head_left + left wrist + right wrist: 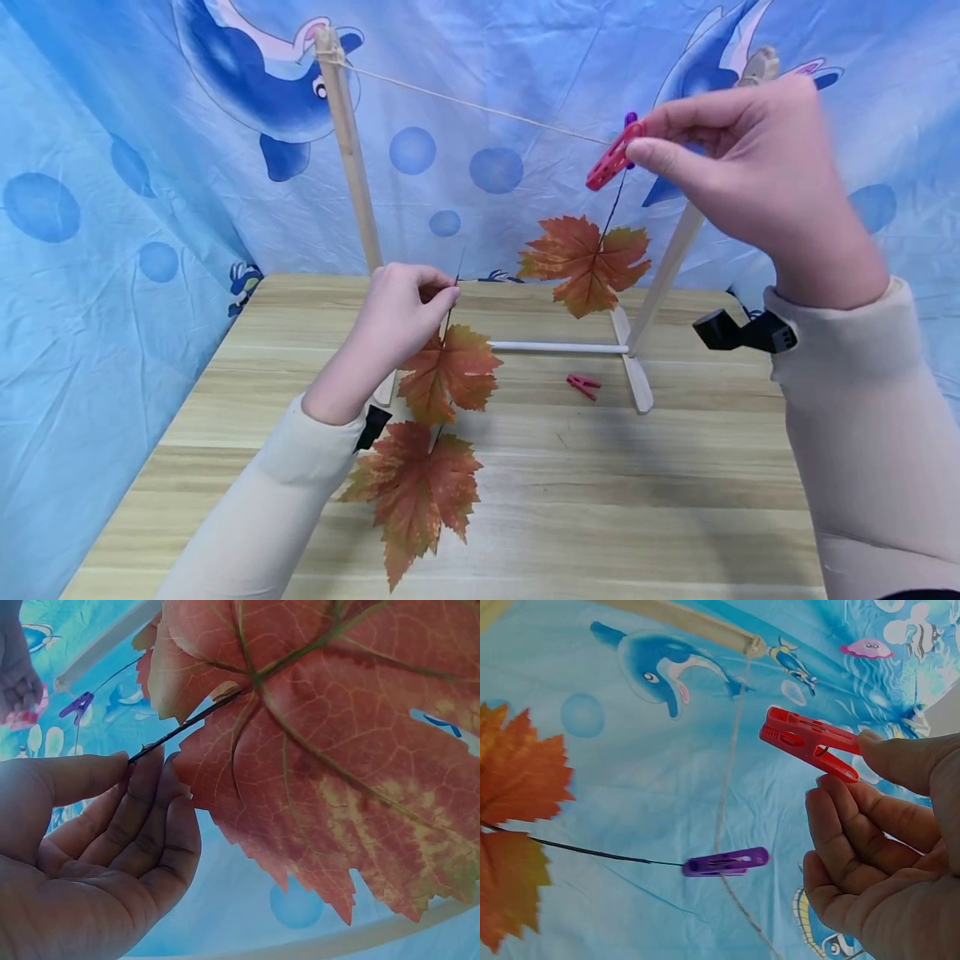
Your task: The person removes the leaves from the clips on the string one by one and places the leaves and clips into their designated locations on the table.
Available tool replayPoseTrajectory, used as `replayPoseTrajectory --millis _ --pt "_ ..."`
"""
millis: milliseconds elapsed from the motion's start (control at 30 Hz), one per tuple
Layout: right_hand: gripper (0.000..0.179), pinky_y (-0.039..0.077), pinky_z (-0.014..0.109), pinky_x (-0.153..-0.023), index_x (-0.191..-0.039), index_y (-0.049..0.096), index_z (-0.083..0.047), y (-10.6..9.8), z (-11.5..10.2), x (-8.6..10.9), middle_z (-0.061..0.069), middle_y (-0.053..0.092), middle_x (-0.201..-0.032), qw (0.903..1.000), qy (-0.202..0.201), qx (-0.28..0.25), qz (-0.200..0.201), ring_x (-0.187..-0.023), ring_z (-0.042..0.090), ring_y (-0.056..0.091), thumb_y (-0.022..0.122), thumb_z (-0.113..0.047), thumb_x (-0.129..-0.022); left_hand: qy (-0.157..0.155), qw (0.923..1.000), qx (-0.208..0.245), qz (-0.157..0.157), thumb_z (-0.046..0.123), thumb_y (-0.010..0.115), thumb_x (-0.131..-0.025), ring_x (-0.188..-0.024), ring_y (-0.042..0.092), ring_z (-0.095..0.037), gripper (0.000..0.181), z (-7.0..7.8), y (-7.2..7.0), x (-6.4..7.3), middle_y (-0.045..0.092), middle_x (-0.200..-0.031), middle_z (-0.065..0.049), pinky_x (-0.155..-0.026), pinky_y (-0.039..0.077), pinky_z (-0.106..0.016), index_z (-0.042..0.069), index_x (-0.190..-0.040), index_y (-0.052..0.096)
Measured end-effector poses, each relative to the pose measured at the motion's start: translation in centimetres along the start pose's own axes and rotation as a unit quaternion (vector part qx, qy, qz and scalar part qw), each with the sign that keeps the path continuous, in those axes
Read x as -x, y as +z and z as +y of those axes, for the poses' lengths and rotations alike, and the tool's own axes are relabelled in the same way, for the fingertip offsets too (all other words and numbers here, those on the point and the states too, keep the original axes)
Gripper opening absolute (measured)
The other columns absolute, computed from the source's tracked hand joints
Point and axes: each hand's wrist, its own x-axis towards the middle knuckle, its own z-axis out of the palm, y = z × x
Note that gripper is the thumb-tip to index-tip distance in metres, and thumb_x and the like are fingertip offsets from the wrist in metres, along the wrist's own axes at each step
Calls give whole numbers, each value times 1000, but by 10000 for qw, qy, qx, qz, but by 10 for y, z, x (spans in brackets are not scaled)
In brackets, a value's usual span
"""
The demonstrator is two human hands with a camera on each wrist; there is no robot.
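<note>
My left hand [401, 317] pinches the thin dark stem of an orange-red maple leaf [453, 375] between thumb and fingertips; a second maple leaf [420, 479] hangs below it. In the left wrist view the stem [195, 720] runs from the fingertips into the leaf. Raised at the string, my right hand [780, 179] pinches a red clothespin [810, 742] by its handle ends, its jaws apart from the string in the right wrist view. Beside it, a purple clothespin [727, 862] clips another leaf's stem to the string [480, 108]. That leaf [588, 267] hangs below.
The string spans two upright wooden posts, the left post [351, 150] and the right post [667, 267]. A white crossbar [558, 347] joins their feet. Another red clothespin [583, 386] lies on the wooden table [600, 517]. Behind stands a blue cloth [525, 50] with printed dolphins.
</note>
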Motion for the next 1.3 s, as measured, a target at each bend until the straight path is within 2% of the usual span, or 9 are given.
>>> replayPoseTrajectory --millis 200,333,400,500,633,867,1033,1167,1300 --pt "14 35 26 -47 -102 82 -10 10 0 20 3 74 -87 9974 358 -544 -300 -55 18 52 82 -15 -88 -258 9996 -29 -145 11 69 -97 -77 66 -18 13 -4 -5 9 74 -86 -3 -70 53 -38 4 -99 80" --pt "12 23 30 -42 -98 82 -12 19 -1 31 4 75 -89 9933 648 -807 -521 -46 16 33 83 -17 -88 -343 9992 -87 -168 10 68 -98 -77 66 -19 13 -9 -8 16 73 -85 -4 -71 53 -39 4 -97 80" --pt "11 22 31 -43 -98 82 -13 23 0 36 3 75 -89 9915 737 -865 -635 -47 17 32 83 -18 -88 -323 9993 -113 -136 9 68 -97 -75 66 -19 13 -12 -9 19 73 -83 -4 -70 53 -38 3 -96 80" --pt "11 27 31 -44 -99 82 -17 30 6 45 -1 74 -89 9897 804 -868 -811 -54 18 44 83 -20 -88 -340 9992 -143 -144 9 69 -97 -74 66 -19 13 -15 -9 23 73 -81 -3 -69 53 -38 2 -95 80" --pt "11 36 30 -52 -100 81 -21 41 15 57 -5 74 -90 9865 827 -968 -1032 -76 18 63 83 -23 -89 -456 9985 -192 -236 10 69 -97 -73 65 -18 13 -19 -9 28 73 -81 -3 -68 53 -39 2 -97 79" --pt "14 48 28 -73 -101 79 -18 53 31 77 -3 74 -92 9771 1131 -1289 -1261 -90 16 68 80 -28 -91 -692 9964 -220 -433 9 69 -97 -87 68 -22 12 -25 -9 33 74 -93 -8 -65 53 -37 3 -96 79" --pt "16 46 31 -63 -103 78 -20 60 38 90 -5 74 -95 9708 1415 -1354 -1387 -90 16 68 80 -31 -91 -679 9963 -234 -475 8 70 -96 -81 67 -20 11 -30 -7 36 73 -85 -5 -64 52 -37 2 -93 79" --pt "16 49 29 -68 -104 78 -20 68 43 98 -5 74 -96 9645 1504 -1564 -1505 -93 15 68 79 -30 -92 -704 9962 -245 -456 8 71 -96 -72 64 -19 12 -34 -5 38 71 -77 -2 -66 51 -37 3 -90 79" --pt "16 46 30 -61 -103 78 -20 76 46 104 -6 74 -95 9645 1490 -1573 -1510 -94 13 68 79 -30 -92 -766 9957 -246 -449 9 71 -96 -69 63 -18 13 -38 -4 41 71 -75 -1 -61 51 -35 3 -89 79"
